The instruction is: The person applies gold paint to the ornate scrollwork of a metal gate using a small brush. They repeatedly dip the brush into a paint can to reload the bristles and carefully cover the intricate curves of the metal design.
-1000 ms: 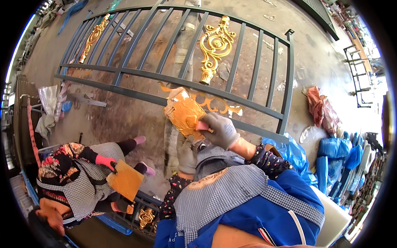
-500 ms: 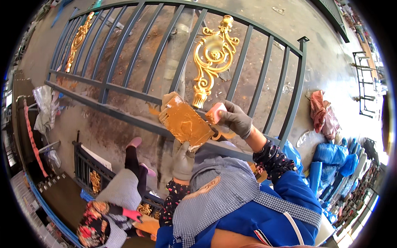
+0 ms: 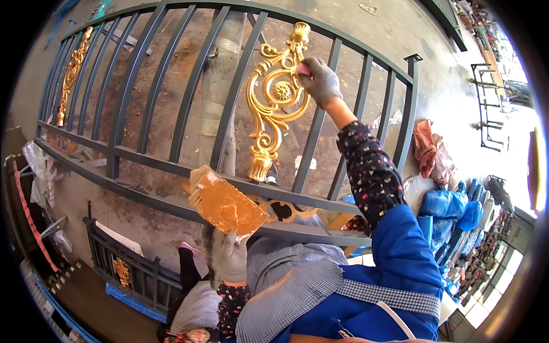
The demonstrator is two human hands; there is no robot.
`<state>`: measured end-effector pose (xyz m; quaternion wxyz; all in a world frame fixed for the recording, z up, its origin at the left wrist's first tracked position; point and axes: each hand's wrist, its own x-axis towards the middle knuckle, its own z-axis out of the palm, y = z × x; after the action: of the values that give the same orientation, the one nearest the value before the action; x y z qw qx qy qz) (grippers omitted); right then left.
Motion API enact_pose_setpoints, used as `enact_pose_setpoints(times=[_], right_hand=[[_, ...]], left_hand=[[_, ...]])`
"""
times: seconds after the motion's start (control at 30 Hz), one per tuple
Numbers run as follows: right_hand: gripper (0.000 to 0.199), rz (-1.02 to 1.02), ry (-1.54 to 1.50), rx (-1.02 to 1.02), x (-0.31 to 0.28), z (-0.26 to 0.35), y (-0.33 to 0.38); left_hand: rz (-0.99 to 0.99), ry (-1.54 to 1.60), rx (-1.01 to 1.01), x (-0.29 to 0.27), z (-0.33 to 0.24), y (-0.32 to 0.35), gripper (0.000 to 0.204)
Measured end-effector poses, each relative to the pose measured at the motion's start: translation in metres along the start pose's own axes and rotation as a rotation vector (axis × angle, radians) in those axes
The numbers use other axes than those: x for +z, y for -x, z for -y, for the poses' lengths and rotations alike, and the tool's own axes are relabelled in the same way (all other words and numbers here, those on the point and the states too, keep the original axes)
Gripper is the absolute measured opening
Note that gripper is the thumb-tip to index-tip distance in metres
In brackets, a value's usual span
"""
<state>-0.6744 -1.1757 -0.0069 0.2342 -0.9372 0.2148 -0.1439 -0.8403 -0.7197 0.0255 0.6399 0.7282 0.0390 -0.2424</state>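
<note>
Gold gleams far left on a slim ornament (image 3: 74,76); next, a paint-smeared board (image 3: 227,201), before the dark railing (image 3: 239,90), clamped in the gloved left hand (image 3: 232,258); then the big scroll ornament (image 3: 282,90), where, at its upper right edge, a pink sponge (image 3: 303,69) sits pinched in the right hand (image 3: 322,83), hands well apart!

Glare (image 3: 443,103) washes the stained floor (image 3: 383,34), bright paned windows (image 3: 499,280) at right.
</note>
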Motion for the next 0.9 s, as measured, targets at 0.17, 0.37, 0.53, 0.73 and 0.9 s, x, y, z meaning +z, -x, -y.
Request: enact_pose_setpoints(times=[0.17,0.37,0.53,0.73,0.9], right_hand=[[0.018,0.237,0.345,-0.299,0.012,-0.004,-0.039],[0.014,0.268,0.384,-0.361,0.006,-0.006,-0.058],[0.015,0.305,0.432,-0.335,0.012,-0.014,-0.055],[0.022,0.096,0.222,-0.142,0.037,-0.019,-0.071],[0.027,0.151,0.352,-0.252,0.04,-0.019,-0.084]], left_hand=[[0.067,0.19,-0.056,0.003,-0.01,-0.008,0.046],[0.079,-0.18,0.028,0.003,0.001,-0.016,0.043],[0.001,-0.103,0.036,0.009,-0.013,-0.021,0.034],[0.027,0.312,-0.176,0.009,-0.026,-0.028,0.044],[0.005,-0.067,0.005,0.004,-0.016,-0.026,0.039]])
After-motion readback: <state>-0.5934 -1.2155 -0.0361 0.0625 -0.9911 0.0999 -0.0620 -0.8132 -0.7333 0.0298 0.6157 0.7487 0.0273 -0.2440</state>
